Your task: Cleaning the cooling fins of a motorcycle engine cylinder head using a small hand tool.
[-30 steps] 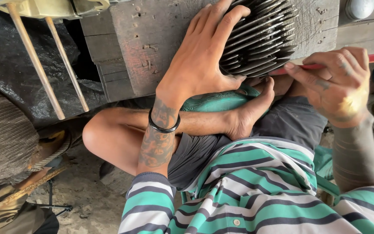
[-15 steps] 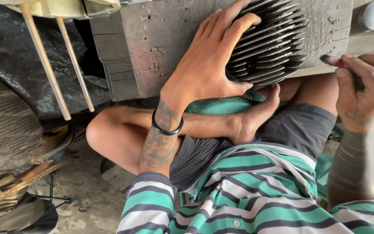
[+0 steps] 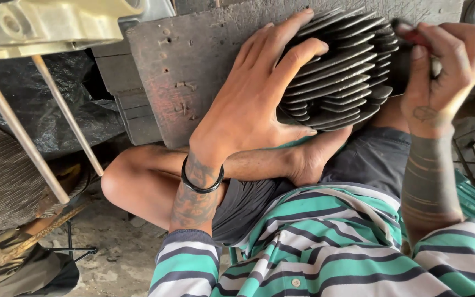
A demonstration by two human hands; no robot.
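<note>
Head view only, 1 camera. Finned metal cylinder point(image 3: 339, 71), dark and greasy, lies on a worn wooden block point(image 3: 193, 71), which serves as the landmark here. Left hand point(image 3: 259, 104) is spread flat, fingers splayed over the fins at the block's right half, pressing rather than clasping. Right hand point(image 3: 441, 71) is closed around a red-handled tool point(image 3: 413, 34) just beyond the cylinder's right end, off the block's right edge; its tip is hidden. A likely risk: the cylinder rolls under a flat palm, or the tool slips off the fins toward the left fingers or the bare foot point(image 3: 314, 157) below the block.
</note>
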